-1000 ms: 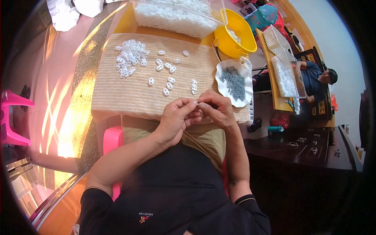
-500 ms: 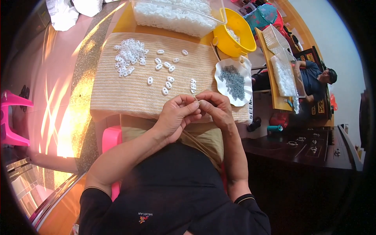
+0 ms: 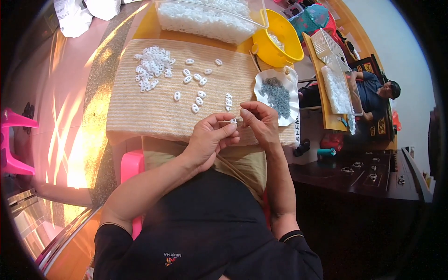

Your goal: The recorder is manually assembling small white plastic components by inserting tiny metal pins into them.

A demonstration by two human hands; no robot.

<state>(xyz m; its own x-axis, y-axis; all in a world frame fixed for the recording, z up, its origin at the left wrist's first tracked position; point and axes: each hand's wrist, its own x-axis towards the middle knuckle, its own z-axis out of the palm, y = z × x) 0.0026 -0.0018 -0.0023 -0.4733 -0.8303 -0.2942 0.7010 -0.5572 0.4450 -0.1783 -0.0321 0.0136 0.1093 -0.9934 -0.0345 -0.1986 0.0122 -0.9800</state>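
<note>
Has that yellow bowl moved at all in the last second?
No. The yellow bowl sits as before beside the clear tray of white pieces.

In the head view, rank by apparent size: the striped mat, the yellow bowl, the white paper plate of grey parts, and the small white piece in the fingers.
1. Striped mat, by far the largest.
2. Yellow bowl and white paper plate: they look alike, so no ranking.
3. Small white piece, the smallest, pinched between left hand and right hand.
</note>
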